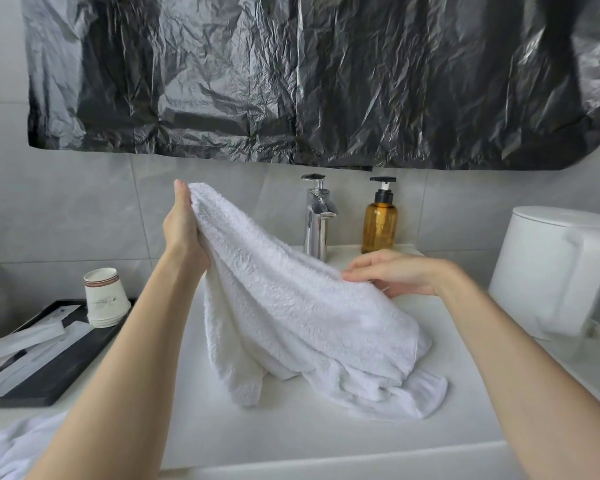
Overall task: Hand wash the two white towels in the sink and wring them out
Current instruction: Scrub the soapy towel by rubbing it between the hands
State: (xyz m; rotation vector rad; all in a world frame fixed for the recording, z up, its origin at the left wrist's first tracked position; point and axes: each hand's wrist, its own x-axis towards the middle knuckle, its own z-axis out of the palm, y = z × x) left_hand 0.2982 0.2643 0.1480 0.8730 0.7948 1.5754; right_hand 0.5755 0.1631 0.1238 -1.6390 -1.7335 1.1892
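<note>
Our left arm reaches up and forward, left hand (182, 223) curled tight round the top end of a white towel (291, 306), holding it high; right hand (395, 271) sits lower near the tap (317, 216), fingers nearly straight over the towel's edge, pinching it; the towel's bottom trails into the sink (326, 434); 2nd towel (7, 448) lies bottom left; black tray (66, 368) holds stacked paper cups (103, 296) and wrapped packets; amber pump bottle (379, 220) stands beside the tap.

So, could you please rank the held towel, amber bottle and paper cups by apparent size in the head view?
1. Held towel
2. Amber bottle and paper cups: look alike, cups nearer the camera, so unranked.
</note>
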